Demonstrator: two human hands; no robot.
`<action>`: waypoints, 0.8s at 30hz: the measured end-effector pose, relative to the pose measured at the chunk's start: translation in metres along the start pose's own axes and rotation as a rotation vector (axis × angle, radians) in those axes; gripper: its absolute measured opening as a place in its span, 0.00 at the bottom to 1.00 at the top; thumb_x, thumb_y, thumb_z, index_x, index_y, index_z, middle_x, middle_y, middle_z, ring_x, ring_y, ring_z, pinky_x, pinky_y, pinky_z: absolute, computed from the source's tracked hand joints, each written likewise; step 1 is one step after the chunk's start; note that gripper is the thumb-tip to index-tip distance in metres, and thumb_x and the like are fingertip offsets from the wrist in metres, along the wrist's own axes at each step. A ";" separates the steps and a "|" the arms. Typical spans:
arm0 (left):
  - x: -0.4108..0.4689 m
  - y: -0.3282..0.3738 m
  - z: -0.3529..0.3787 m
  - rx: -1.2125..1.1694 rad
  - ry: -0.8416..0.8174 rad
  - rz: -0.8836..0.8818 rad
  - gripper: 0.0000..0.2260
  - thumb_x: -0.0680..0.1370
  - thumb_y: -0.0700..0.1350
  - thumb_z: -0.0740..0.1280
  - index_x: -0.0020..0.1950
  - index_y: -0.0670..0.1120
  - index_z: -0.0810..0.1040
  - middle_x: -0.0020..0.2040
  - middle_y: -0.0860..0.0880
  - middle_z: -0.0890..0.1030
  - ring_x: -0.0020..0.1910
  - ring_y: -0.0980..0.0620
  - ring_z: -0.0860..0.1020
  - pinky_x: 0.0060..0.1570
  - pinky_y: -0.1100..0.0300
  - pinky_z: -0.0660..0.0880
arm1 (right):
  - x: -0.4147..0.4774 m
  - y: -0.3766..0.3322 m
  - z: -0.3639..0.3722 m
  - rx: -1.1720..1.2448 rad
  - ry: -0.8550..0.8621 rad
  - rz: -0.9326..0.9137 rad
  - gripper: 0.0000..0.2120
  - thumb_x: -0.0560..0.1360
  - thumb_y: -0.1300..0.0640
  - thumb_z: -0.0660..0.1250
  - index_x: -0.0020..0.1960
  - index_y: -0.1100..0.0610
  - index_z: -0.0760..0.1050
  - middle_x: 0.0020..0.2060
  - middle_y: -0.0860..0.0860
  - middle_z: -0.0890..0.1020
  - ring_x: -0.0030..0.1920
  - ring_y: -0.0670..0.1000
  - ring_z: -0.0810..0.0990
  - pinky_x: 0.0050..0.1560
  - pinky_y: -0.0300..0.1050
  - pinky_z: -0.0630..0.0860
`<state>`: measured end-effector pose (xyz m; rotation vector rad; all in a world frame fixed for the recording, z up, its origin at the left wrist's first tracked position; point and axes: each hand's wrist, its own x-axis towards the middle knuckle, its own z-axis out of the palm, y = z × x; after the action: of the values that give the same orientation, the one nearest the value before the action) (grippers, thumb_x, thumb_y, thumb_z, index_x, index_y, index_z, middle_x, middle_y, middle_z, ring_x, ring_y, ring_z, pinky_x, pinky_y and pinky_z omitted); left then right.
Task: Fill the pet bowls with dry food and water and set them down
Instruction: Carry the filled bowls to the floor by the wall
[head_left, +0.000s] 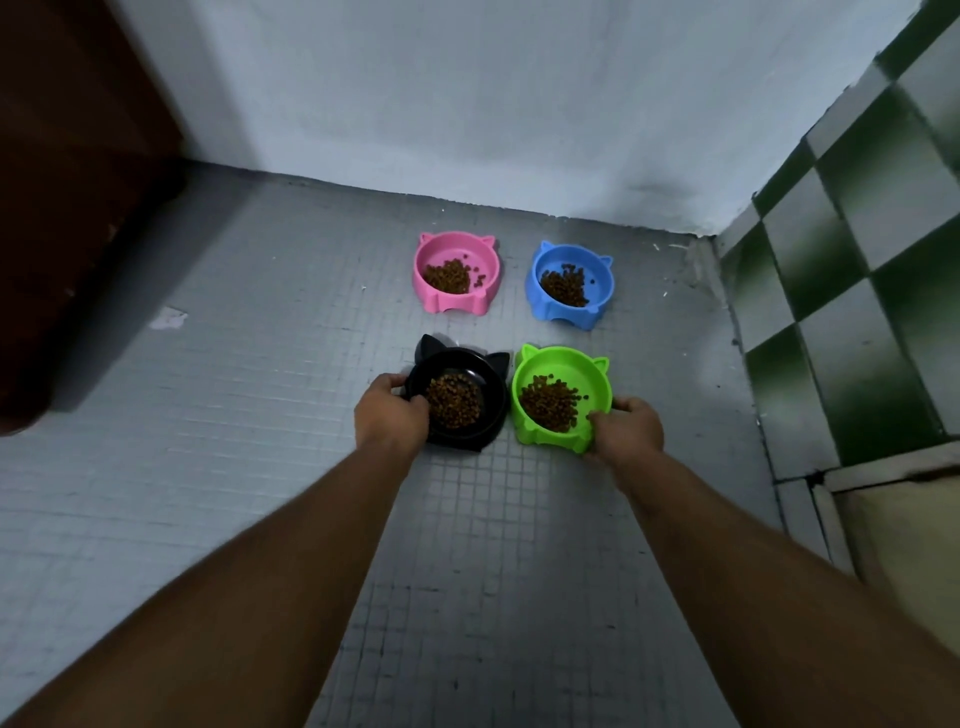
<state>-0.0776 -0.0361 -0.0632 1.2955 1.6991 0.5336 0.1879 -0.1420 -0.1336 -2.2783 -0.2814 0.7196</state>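
Currently, from the head camera, the left hand is gripping the black bowl by its rim, and the right hand is gripping the green bowl. Both are carrying kibble and sitting just beside each other at the tiled floor, whether resting on it I cannot tell. The pink bowl and blue bowl are standing beyond them. The black bowl is looking slightly tilted, so a hasty release or knocking rims is risking scattered kibble.

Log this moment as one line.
left hand grips black bowl | right hand grips green bowl | pink bowl, blue bowl beyond, untouched | kibble in all four
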 end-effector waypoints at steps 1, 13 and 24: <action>0.000 0.001 0.000 0.003 -0.001 -0.009 0.13 0.79 0.41 0.68 0.64 0.45 0.79 0.56 0.43 0.84 0.46 0.48 0.80 0.38 0.62 0.74 | -0.009 -0.008 -0.003 -0.015 0.001 -0.008 0.17 0.60 0.49 0.70 0.48 0.50 0.79 0.46 0.54 0.85 0.46 0.60 0.85 0.48 0.61 0.82; -0.010 0.048 -0.040 0.103 0.044 -0.006 0.20 0.79 0.46 0.70 0.68 0.40 0.78 0.63 0.38 0.81 0.60 0.39 0.80 0.57 0.56 0.76 | -0.072 -0.080 -0.052 -0.104 0.013 -0.015 0.25 0.71 0.53 0.74 0.65 0.59 0.75 0.59 0.60 0.81 0.59 0.60 0.80 0.60 0.48 0.76; -0.129 0.313 -0.243 -0.021 0.041 0.145 0.14 0.79 0.44 0.70 0.63 0.44 0.78 0.39 0.51 0.79 0.46 0.45 0.80 0.49 0.57 0.75 | -0.240 -0.295 -0.225 -0.056 -0.020 -0.103 0.21 0.73 0.53 0.72 0.64 0.59 0.75 0.59 0.58 0.81 0.59 0.58 0.79 0.57 0.44 0.74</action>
<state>-0.1141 0.0000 0.3503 1.4080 1.6365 0.6648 0.1218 -0.1537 0.3035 -2.2913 -0.4302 0.6892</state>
